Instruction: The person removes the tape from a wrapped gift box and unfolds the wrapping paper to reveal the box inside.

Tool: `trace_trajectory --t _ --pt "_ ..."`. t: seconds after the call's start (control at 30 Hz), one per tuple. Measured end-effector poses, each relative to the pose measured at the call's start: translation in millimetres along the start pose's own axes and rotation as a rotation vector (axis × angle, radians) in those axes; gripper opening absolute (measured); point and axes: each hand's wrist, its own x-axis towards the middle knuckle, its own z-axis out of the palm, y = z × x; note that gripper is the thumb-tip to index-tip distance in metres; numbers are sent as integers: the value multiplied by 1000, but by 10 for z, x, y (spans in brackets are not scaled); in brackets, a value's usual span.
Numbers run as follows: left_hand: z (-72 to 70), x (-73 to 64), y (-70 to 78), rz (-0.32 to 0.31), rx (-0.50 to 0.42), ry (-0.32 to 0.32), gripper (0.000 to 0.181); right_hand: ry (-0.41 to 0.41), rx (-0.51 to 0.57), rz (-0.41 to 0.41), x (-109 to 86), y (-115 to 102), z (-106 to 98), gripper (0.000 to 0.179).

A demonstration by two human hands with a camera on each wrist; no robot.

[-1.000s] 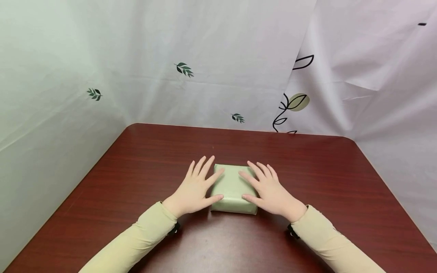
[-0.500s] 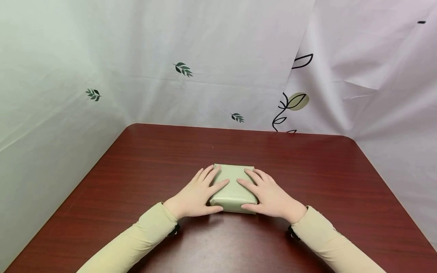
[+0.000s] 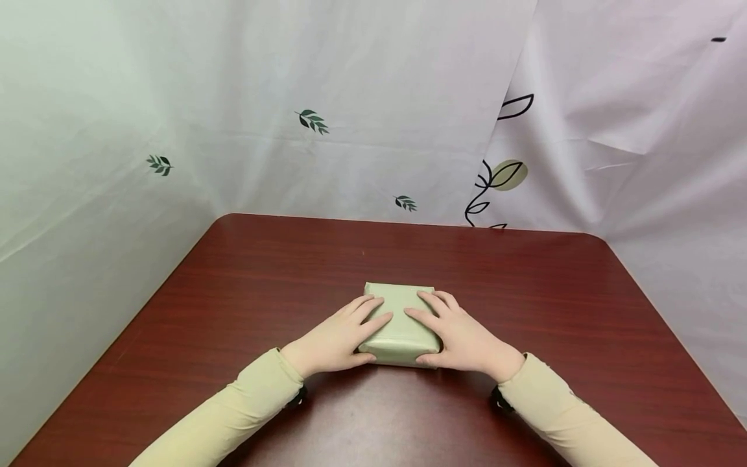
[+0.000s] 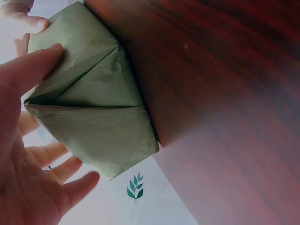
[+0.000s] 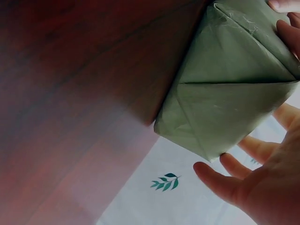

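A pale green wrapped package (image 3: 399, 324) lies on the table in the head view, between the two hands. My left hand (image 3: 332, 337) rests at its left side, fingers spread over the top and thumb at the near face. On the opposite side my right hand (image 3: 463, 334) mirrors it, fingertips on top and thumb at the near right corner. In the left wrist view, folded paper flaps form a triangle on the package's end (image 4: 98, 89). The right wrist view has a similar folded end (image 5: 229, 84), with the little finger apart from the paper.
The dark red wooden table (image 3: 280, 259) has rounded far corners. White fabric (image 3: 362, 78) with leaf prints hangs behind it and along both sides. Dark wrist straps (image 3: 297, 394) show beneath the light sleeves (image 3: 233, 408).
Both hands have come down onto the package, from hovering with spread fingers to touching it. The left fingers have since drawn in further over its top. The package stays about where it was.
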Motion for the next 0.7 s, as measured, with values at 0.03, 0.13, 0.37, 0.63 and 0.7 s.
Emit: trace_trajectory --t 0.03,0.13,0.37,0.63,0.7 --pt "4 0 0 4 -10 -2 68 6 19 0 -1 3 7 75" --pt "6 -4 -4 16 -41 -3 66 25 76 1 -1 6 15 76" --pt "-19 -4 -10 15 -119 -2 62 90 153 -37 5 14 -3 68" --pt "-25 -5 -46 63 -179 56 52 157 171 -88 10 34 27 57" --pt "-29 -6 -61 87 -188 68 50 175 172 -97 15 40 33 55"
